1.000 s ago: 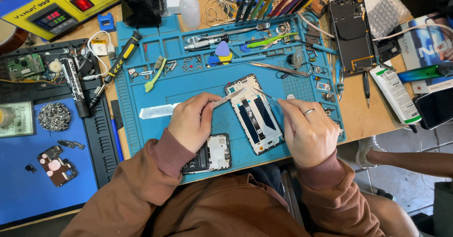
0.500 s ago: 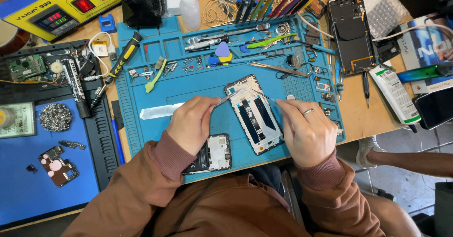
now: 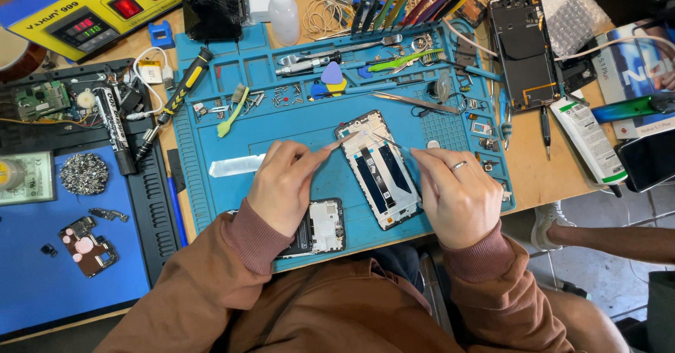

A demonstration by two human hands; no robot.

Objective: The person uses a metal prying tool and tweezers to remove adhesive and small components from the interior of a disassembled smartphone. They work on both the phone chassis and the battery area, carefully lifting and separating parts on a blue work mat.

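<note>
Both hands (image 3: 285,188) (image 3: 455,197) flank the opened phone (image 3: 380,170) (tool tips touching it).

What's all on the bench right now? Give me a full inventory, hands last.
opened phone frame: 1, white and black, middle of mat
repair mat: 1, teal, centre of bench
second phone body: 1, black and silver, mat's near edge
phone frame: 1, black, far right of bench
screwdriver: 1, black and yellow, mat's left edge
brush: 1, green, upper left of mat
squeeze bottle: 1, clear, behind mat
heating station: 1, yellow, far left corner
blue pad: 1, near left
tube: 1, white, right of mat
left hand: holds a thin pick at the frame's top
right hand: ringed, fingers hold fine tweezers over the frame
</note>
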